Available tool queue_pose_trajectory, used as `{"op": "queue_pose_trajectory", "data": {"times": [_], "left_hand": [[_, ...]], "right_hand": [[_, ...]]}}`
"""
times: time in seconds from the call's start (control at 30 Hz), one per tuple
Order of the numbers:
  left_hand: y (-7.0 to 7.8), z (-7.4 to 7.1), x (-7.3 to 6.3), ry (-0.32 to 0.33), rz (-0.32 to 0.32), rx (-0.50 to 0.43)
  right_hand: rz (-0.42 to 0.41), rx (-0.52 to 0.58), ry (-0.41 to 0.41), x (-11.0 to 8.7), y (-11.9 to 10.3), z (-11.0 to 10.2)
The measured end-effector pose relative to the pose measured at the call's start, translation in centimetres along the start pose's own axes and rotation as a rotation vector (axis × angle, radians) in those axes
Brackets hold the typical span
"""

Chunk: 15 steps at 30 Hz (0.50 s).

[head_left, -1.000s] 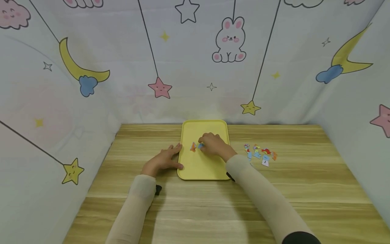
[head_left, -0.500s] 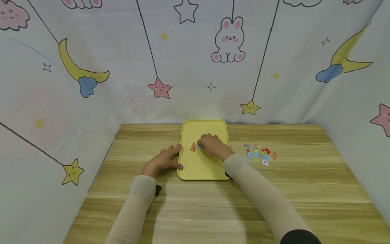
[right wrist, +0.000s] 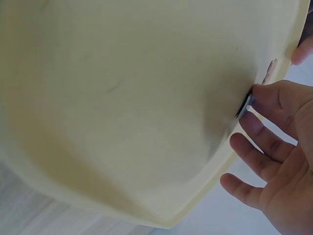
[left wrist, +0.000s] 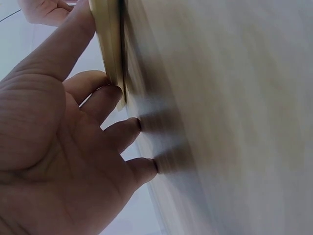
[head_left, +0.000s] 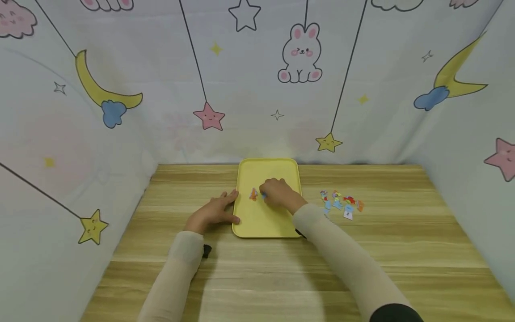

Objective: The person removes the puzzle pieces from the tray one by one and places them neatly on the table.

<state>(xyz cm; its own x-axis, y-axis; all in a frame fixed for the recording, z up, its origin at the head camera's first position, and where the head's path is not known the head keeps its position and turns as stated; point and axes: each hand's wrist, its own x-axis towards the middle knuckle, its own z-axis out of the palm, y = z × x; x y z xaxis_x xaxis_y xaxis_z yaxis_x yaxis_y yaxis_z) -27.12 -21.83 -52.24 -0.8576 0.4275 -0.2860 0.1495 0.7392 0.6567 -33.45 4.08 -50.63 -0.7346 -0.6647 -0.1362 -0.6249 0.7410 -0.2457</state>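
My right hand is over the yellow tray and pinches a small flat blue piece between thumb and fingertips. In the right wrist view the piece is seen edge-on, close to the tray surface; its print is hidden. Just left of it on the tray lies a small orange printed piece. My left hand is at the tray's left side, fingers spread, with thumb and fingertips touching the rim. In the left wrist view, two of the left hand's fingers reach down to the table.
To the right of the tray, several small printed cut-out pieces in red, blue, orange and white lie on the wooden table. A white cloth with cartoon prints hangs behind the table and at both sides.
My right hand has shifted slightly left and toward me with the blue piece in its fingers. The left hand stays at the tray's edge. The head view has turned very slightly.
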Motion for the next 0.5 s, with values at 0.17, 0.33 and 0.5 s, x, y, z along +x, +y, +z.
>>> {"op": "queue_pose_trajectory", "data": {"times": [0.17, 0.33, 0.5], "left_hand": [[0.05, -0.41, -0.32, 0.007, -0.004, -0.017], [-0.12, -0.11, -0.57, 0.0, -0.032, -0.024], [-0.11, 0.04, -0.31, 0.007, -0.006, -0.029]], "right_hand": [[-0.003, -0.003, 0.0, 0.05, -0.5, -0.25], [-0.014, -0.025, -0.01, -0.16, -0.42, -0.19], [-0.006, -0.062, 0.004, -0.61, -0.05, -0.64]]}}
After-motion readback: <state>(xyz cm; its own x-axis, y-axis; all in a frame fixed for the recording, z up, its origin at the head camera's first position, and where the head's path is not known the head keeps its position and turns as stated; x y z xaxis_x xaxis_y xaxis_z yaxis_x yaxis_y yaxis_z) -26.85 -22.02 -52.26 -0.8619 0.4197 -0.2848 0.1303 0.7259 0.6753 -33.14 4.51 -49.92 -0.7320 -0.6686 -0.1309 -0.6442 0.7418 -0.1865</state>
